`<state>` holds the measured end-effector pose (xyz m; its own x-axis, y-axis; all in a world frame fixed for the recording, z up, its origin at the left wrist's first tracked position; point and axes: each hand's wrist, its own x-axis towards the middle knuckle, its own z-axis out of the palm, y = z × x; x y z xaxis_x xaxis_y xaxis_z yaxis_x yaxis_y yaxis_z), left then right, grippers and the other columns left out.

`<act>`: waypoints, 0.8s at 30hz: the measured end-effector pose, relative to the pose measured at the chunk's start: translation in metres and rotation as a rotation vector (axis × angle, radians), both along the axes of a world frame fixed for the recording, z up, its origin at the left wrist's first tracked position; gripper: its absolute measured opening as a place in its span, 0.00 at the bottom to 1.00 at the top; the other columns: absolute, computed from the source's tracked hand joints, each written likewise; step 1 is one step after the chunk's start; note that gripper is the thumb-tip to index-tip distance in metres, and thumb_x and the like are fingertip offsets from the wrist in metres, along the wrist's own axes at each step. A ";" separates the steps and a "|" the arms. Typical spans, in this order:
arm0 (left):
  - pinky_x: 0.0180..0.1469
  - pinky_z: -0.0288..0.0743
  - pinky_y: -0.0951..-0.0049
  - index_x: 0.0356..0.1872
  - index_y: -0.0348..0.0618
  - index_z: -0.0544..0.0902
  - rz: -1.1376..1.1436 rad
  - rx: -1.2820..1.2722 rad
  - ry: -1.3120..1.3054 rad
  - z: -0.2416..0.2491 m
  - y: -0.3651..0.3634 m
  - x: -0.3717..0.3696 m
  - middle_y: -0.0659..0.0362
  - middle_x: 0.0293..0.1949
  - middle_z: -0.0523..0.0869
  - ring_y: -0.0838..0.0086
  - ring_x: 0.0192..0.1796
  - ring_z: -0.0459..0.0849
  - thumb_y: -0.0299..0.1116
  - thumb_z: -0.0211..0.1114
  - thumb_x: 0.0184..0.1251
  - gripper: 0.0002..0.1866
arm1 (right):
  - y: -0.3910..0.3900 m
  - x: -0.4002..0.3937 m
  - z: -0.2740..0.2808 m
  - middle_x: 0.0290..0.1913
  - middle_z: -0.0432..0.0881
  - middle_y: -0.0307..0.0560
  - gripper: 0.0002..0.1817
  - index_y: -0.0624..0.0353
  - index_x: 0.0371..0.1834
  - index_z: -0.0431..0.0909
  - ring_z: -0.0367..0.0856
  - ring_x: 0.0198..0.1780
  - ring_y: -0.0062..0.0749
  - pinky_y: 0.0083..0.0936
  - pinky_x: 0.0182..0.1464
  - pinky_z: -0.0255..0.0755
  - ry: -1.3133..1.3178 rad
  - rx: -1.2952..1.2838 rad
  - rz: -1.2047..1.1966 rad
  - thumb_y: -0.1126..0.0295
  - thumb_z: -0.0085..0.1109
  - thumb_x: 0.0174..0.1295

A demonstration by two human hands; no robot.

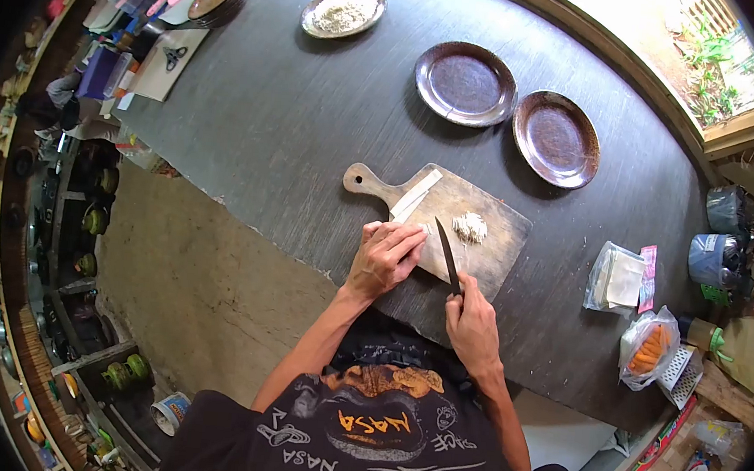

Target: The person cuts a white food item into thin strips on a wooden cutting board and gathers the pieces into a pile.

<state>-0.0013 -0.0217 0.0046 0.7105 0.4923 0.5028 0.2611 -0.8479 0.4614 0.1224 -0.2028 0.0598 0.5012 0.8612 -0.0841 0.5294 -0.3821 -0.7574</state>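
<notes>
A wooden cutting board [507,233] with a handle lies on the dark table. My right hand [474,325] is wrapped round the handle of a dark knife [447,252], whose blade points away from me over the board. On the board's near left part, my left hand [388,256] presses with bent fingers on pale food, its exact shape hidden under the fingertips. A long white strip [416,194] stretches from those fingers towards the board's far edge. Right of the blade sits a small heap of finely cut white pieces [469,227].
Two brown plates [466,84] [556,139] stand beyond the board. A plate of white shreds [344,12] is farther left. Scissors [174,57] lie at the far left. On the right are a bag of carrots [649,350], a packet of white sheets [615,278] and a grater [680,377].
</notes>
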 end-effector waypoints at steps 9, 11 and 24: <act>0.62 0.68 0.66 0.50 0.46 0.91 -0.039 -0.015 -0.009 0.005 0.003 0.001 0.65 0.51 0.92 0.71 0.54 0.85 0.30 0.75 0.65 0.13 | 0.007 0.004 0.014 0.35 0.85 0.68 0.12 0.62 0.58 0.70 0.86 0.36 0.69 0.58 0.36 0.78 -0.004 -0.056 -0.045 0.70 0.54 0.77; 0.62 0.68 0.65 0.50 0.47 0.91 -0.003 -0.031 0.001 0.003 0.002 0.000 0.66 0.52 0.92 0.71 0.54 0.86 0.30 0.75 0.65 0.12 | 0.009 0.004 0.018 0.32 0.85 0.67 0.13 0.61 0.60 0.72 0.86 0.36 0.68 0.56 0.38 0.76 -0.058 -0.172 -0.015 0.69 0.56 0.78; 0.67 0.68 0.65 0.62 0.44 0.87 -0.190 -0.018 0.068 -0.002 0.017 -0.015 0.63 0.62 0.88 0.71 0.60 0.82 0.31 0.72 0.68 0.21 | 0.025 -0.012 0.007 0.50 0.89 0.60 0.30 0.46 0.80 0.69 0.89 0.43 0.62 0.53 0.43 0.82 -0.189 -0.247 -0.042 0.70 0.55 0.75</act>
<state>-0.0161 -0.0044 0.0030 0.8237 0.3541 0.4429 0.1279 -0.8769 0.4633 0.1105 -0.1775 0.0669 0.5627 0.8044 -0.1905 0.6319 -0.5671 -0.5283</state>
